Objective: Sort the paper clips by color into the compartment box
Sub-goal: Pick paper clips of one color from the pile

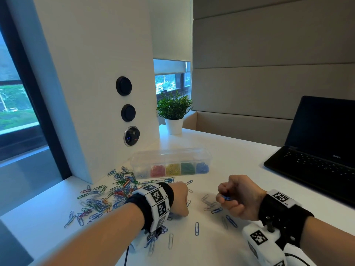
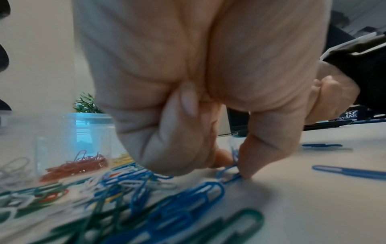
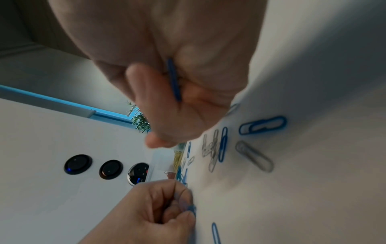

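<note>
Laptop (image 1: 317, 148) cut off rt — left hand (image 1: 179, 200) fingertips hidden.

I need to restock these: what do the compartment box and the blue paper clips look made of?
Compartment box: clear, glossy plastic, it seems; the sorted clips show through its walls. Blue paper clips: probably wire with a smooth coloured coating, judging by the thin bent loops and even blue; the core is not visible.

Laptop (image 1: 315, 162), far right on desk — silver logo below dark screen, mirrored, reads "DELL". Wrist view — white lettering on dark item far right, too blurred to read.
</note>
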Action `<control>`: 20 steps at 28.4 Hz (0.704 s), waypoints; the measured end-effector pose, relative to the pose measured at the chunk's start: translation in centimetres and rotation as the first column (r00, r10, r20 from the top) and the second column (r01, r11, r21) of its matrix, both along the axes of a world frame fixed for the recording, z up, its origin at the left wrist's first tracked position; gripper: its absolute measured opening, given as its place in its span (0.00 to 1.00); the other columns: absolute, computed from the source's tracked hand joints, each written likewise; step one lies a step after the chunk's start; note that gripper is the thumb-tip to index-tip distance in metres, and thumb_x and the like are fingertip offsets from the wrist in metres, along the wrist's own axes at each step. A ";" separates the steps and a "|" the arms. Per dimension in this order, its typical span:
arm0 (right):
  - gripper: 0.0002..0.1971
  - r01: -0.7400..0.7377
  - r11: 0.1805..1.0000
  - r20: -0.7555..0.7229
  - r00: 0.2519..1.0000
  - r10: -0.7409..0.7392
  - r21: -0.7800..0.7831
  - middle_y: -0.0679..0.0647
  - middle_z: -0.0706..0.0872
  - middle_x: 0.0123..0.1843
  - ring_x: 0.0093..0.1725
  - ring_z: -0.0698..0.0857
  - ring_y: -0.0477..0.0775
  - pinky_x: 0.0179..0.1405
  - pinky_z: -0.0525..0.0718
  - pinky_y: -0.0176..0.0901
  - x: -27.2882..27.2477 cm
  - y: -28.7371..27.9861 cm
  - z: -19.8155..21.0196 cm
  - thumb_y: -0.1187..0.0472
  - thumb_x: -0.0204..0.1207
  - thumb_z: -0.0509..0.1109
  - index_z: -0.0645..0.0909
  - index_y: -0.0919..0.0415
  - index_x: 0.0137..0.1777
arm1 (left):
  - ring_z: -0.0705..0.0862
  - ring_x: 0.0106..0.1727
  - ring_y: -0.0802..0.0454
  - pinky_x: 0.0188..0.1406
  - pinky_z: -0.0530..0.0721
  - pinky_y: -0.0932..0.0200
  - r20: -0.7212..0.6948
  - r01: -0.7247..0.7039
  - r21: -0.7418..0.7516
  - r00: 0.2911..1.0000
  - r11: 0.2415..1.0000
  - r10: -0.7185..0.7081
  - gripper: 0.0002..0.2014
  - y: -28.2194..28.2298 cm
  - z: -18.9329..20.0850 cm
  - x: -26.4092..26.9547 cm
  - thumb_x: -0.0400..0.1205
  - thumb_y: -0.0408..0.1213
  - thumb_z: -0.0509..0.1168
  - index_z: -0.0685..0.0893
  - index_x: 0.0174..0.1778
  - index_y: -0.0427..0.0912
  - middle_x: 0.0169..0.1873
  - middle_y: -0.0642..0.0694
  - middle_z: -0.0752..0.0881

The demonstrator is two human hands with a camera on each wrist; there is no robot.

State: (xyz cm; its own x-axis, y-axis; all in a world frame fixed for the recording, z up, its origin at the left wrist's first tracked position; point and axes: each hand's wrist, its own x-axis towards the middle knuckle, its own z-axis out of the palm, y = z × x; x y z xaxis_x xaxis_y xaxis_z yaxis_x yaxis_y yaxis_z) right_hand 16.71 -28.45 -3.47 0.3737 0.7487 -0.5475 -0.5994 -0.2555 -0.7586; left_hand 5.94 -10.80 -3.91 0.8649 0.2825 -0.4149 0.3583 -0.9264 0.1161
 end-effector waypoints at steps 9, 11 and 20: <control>0.08 -0.054 0.969 0.244 0.963 0.115 -0.242 0.59 0.79 0.33 0.22 0.72 0.49 0.15 0.71 0.35 -0.7 0.1 0.4 0.69 0.81 0.65 0.83 0.73 0.54 | 0.71 0.28 0.48 0.29 0.71 0.60 -0.009 -0.186 -0.322 0.981 0.928 0.194 0.09 0.4 1.2 -1.2 0.83 0.41 0.60 0.76 0.40 0.40 0.29 0.45 0.76; 0.08 -0.068 0.972 0.240 0.963 0.123 -0.224 0.60 0.81 0.34 0.24 0.75 0.50 0.17 0.75 0.36 -1.1 -0.2 0.6 0.71 0.81 0.66 0.82 0.74 0.55 | 0.64 0.24 0.52 0.21 0.64 0.64 -0.048 -0.327 -0.630 0.922 0.705 0.384 0.09 0.7 1.3 -1.6 0.84 0.37 0.59 0.70 0.38 0.42 0.26 0.47 0.70; 0.32 0.017 0.998 -0.076 0.997 -0.022 -0.066 0.80 0.83 0.57 0.50 0.88 0.77 0.47 0.90 0.64 -1.8 -0.4 1.0 0.49 0.86 0.54 0.79 0.85 0.55 | 0.57 0.23 0.56 0.14 0.56 0.68 -0.005 -0.246 -0.866 0.874 0.435 0.485 0.16 1.2 1.0 -3.7 0.86 0.31 0.58 0.68 0.31 0.44 0.25 0.50 0.65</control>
